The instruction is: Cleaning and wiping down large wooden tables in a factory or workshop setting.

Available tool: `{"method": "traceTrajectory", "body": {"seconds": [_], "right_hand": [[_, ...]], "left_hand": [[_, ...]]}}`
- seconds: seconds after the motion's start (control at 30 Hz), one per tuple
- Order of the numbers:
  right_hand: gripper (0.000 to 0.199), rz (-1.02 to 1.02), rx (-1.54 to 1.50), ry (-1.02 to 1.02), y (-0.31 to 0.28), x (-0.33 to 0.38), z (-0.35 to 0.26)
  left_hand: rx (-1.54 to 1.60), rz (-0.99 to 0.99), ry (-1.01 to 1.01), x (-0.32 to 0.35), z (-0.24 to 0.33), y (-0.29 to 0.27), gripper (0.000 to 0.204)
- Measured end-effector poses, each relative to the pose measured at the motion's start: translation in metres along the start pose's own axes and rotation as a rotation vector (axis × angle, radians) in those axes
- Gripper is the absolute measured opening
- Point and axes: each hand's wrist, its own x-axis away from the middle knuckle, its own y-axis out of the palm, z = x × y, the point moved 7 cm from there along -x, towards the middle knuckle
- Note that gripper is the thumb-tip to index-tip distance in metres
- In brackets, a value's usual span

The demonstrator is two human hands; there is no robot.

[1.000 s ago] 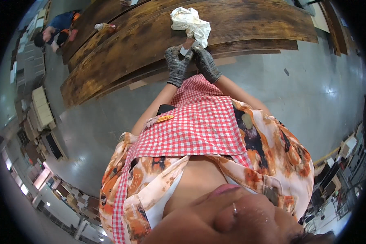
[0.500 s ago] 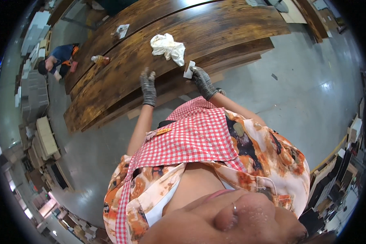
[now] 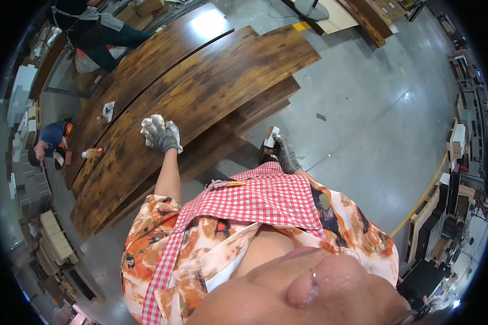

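My gloved left hand (image 3: 164,141) is closed over a crumpled white cloth (image 3: 148,125), pressing it on a dark brown wood-grain board (image 3: 222,81). Parts of the cloth stick out around the fingers. My right hand (image 3: 288,156), in a grey glove too, grips a small flat piece (image 3: 271,135), white on one side with a darker edge. That hand is beyond the board's near edge, over the floor. What the small piece is I cannot make out.
More boards lie stacked beneath and behind. A small bottle (image 3: 92,153) and a white paper (image 3: 108,111) rest on them. One person (image 3: 97,32) stands at the far side; another (image 3: 51,142) bends at the left end. Grey floor (image 3: 374,124) extends to the right.
My left hand has taken hold of the cloth, which lay loose before. My right hand has drawn back from the boards with the small piece. The view has shifted to the right.
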Motion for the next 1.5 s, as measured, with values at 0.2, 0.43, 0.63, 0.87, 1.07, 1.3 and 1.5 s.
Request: {"method": "traceTrajectory", "body": {"seconds": [0.2,0.43,0.63,0.87,1.07,1.3,1.5], "right_hand": [[0.03,-0.178,0.052,-0.299,0.022,-0.07,-0.079],[0.029,-0.263,-0.041,-0.492,0.055,-0.084,-0.17],[0.041,-0.195,-0.02,-0.281,0.049,-0.088,-0.128],[0.035,-0.185,-0.024,-0.356,0.032,-0.096,-0.144],[0.032,-0.226,-0.099,-0.441,0.02,-0.083,-0.15],[0.041,-0.34,-0.109,-0.487,0.006,-0.107,-0.17],[0.049,-0.38,0.399,-0.799,0.07,-0.11,-0.234]], "left_hand": [[-0.061,-0.261,-0.424,0.055,-0.182,0.004,0.058],[-0.55,-0.421,-0.462,0.14,-0.267,0.072,0.07],[1.293,0.237,0.244,0.104,-0.04,0.032,0.071],[0.092,0.159,0.54,0.071,0.209,-0.024,0.065],[0.145,0.166,0.549,0.026,0.204,-0.03,0.071],[0.245,0.258,-0.068,-0.024,0.099,-0.047,0.065],[0.368,0.329,0.008,-0.01,0.104,-0.099,0.066]]}}
